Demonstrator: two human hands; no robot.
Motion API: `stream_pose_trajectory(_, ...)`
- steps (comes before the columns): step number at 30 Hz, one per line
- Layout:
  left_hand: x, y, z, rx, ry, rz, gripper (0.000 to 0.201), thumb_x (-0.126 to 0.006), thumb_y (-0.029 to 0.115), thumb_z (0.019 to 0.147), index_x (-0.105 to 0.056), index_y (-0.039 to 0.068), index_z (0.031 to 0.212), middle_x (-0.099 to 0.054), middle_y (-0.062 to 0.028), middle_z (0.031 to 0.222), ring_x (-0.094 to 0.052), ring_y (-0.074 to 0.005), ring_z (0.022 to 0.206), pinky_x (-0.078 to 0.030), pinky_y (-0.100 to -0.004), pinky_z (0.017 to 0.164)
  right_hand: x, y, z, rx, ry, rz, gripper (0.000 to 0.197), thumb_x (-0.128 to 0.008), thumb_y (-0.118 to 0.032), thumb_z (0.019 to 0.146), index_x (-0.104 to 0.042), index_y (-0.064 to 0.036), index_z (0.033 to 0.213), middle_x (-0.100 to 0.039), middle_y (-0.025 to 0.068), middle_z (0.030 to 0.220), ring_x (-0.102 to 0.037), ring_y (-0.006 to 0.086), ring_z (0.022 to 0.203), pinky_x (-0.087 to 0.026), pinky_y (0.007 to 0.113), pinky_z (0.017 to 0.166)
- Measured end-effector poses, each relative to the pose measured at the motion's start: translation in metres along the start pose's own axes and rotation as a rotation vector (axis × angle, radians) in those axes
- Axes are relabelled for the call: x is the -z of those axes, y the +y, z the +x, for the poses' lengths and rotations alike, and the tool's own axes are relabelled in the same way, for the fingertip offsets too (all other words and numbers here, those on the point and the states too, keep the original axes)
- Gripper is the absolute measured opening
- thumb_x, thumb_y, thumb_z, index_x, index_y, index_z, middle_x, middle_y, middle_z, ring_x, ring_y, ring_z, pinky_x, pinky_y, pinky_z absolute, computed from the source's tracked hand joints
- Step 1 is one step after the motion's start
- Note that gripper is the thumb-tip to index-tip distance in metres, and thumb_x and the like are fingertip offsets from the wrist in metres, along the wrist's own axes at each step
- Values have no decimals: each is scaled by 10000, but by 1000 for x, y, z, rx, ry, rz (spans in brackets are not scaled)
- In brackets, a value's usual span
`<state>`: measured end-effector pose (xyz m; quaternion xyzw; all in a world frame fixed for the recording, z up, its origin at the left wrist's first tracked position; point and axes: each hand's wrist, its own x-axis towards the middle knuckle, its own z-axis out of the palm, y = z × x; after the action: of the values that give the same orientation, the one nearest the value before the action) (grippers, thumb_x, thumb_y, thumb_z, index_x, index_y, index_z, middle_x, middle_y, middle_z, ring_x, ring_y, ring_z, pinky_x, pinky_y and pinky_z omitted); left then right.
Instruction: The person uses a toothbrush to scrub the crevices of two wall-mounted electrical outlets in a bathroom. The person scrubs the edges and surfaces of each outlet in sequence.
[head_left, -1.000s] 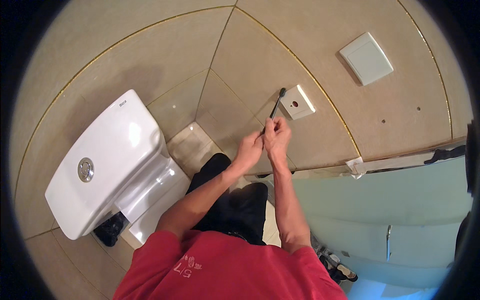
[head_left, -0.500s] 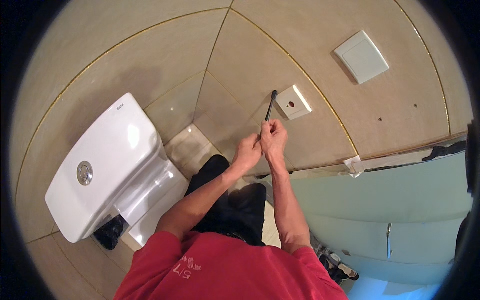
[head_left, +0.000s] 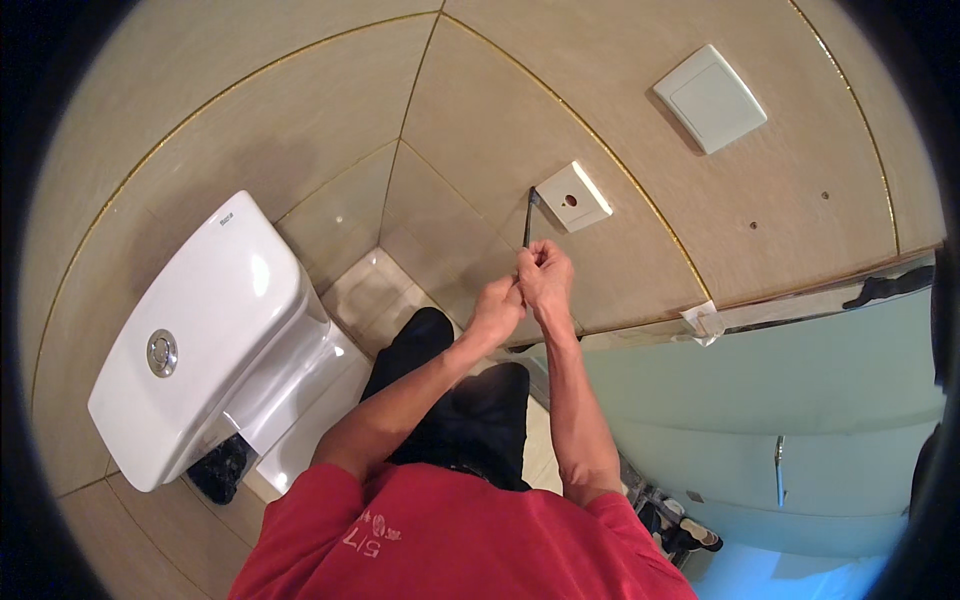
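Observation:
Both my hands are closed round a slim black brush (head_left: 528,222) that looks like a toothbrush. My right hand (head_left: 546,276) pinches its shaft, and my left hand (head_left: 497,310) grips lower down, where the handle is hidden by the fingers. At the upper end, the small brush head touches or nearly touches the left edge of a white wall plate (head_left: 590,203). That square plate has a round red button and sits on the beige tiled wall (head_left: 490,100).
To the left is a white toilet tank (head_left: 220,300) with a chrome flush button (head_left: 162,353). A larger white switch plate (head_left: 710,98) is higher on the right wall. On the lower right stands a frosted glass door (head_left: 700,400) with a metal handle (head_left: 780,470).
The brush head has shifted from the plate's upper left corner down along its left edge. My hands keep nearly the same grip. The view has tilted slightly.

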<state>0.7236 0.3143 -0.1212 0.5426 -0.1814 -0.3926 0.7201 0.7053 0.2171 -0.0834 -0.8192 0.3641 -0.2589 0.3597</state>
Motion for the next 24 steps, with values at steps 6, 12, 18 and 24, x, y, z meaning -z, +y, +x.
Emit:
stream_pose_trajectory(6, 4, -14, -9, 39, -49, 70, 288, -449, 232, 969, -557, 50, 773, -460, 58, 698, -395, -45, 633, -330, -223, 541, 2, 19, -18, -136, -26, 297, 49, -608, -59, 802, -588, -14, 801, -533, -9, 636, -456, 55, 542, -375, 215, 476)
stream_pose_trajectory(12, -6, 20, -11, 13, -58, -175, 315, -440, 230, 977, -512, 62, 719, -433, 58, 662, -360, -43, 582, -286, -222, 489, 6, 4, -1, -120, -14, 296, 95, -638, -78, 804, -592, 0, 833, -544, -5, 649, -466, 57, 521, -385, 219, 457)
stream_pose_trajectory(18, 0, 2, -11, 58, -114, -99, 322, -411, 230, 975, -522, 58, 727, -482, 28, 602, -402, -65, 514, -317, -244, 459, 3, 17, -13, -44, 46, 328, 132, -669, -89, 802, -607, 5, 872, -555, -3, 655, -470, 58, 520, -393, 215, 470)
stream_pose_trajectory(24, -15, -8, -14, 63, -140, -228, 287, -448, 272, 974, -541, 85, 777, -434, 53, 647, -360, -41, 539, -260, -220, 452, 19, 15, -21, -167, 24, 374, 222, -679, -84, 797, -582, 18, 969, -544, -8, 639, -457, 55, 501, -380, 215, 448)
